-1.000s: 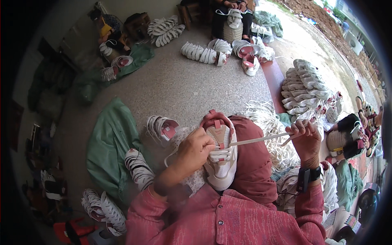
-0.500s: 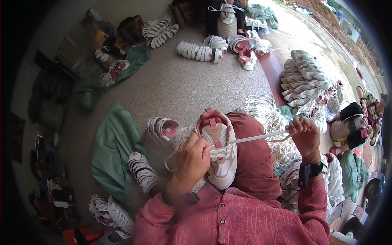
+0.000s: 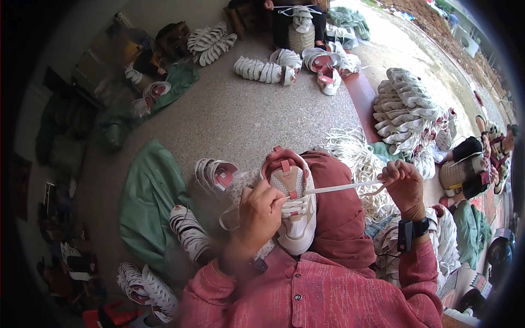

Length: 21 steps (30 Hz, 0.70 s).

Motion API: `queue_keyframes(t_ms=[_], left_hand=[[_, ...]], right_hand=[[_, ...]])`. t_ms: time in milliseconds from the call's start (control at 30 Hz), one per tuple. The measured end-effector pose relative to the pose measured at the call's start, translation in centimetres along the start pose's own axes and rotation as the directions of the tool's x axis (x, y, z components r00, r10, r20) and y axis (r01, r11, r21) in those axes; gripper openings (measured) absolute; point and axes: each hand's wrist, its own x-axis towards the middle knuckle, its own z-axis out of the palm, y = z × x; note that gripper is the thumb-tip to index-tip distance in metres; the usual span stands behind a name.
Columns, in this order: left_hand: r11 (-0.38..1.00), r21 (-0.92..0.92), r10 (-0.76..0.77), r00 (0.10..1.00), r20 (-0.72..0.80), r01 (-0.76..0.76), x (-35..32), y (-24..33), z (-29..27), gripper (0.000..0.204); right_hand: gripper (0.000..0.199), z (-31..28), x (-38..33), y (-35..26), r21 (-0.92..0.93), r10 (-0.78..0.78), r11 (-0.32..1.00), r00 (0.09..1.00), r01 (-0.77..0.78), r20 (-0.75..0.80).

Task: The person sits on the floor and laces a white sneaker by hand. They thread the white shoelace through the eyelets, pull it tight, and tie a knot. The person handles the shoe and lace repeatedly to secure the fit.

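A white and beige sneaker with a dark pink lining rests on my lap, its heel opening away from me and its toe toward my body. A flat white shoelace runs from its upper eyelets, stretched nearly straight to the right. My right hand pinches the far part of that lace, well off to the side of the shoe. At the shoe's left edge, my left hand is closed, thumb against forefinger, on lace near the eyelets. A loose white loop hangs left of it.
A heap of white laces lies right of my lap. Stacked shoes stand beyond it, and nested shoe rows sit at left by a green sheet. Another person holds a lace over a shoe at the back.
My hands and the taut lace hold nearly the same place; the left hand has shifted only slightly. The person at the back has spread their hands apart with a lace.
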Motion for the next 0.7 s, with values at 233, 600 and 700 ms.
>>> queue_keyframes(t_ms=[233,600,700], left_hand=[[0.970,-0.154,-0.186,0.982,0.034,0.189,-0.8,-0.4,0.5,0.006],[0.711,-0.546,-0.358,0.897,0.261,0.443,-0.4,-0.8,0.1,0.005],[0.981,0.164,0.104,0.994,-0.025,-0.099,-0.2,0.2,0.8,0.004]], right_hand=[[0.033,0.1,-0.1,0.8,0.058,0.009,0.998,1.000,-0.009,-0.008],[0.035,-0.1,-0.2,1.5,0.047,0.039,0.998,0.999,-0.039,0.000],[0.035,-0.5,0.0,1.8,0.074,0.050,0.996,0.998,-0.052,0.036]])
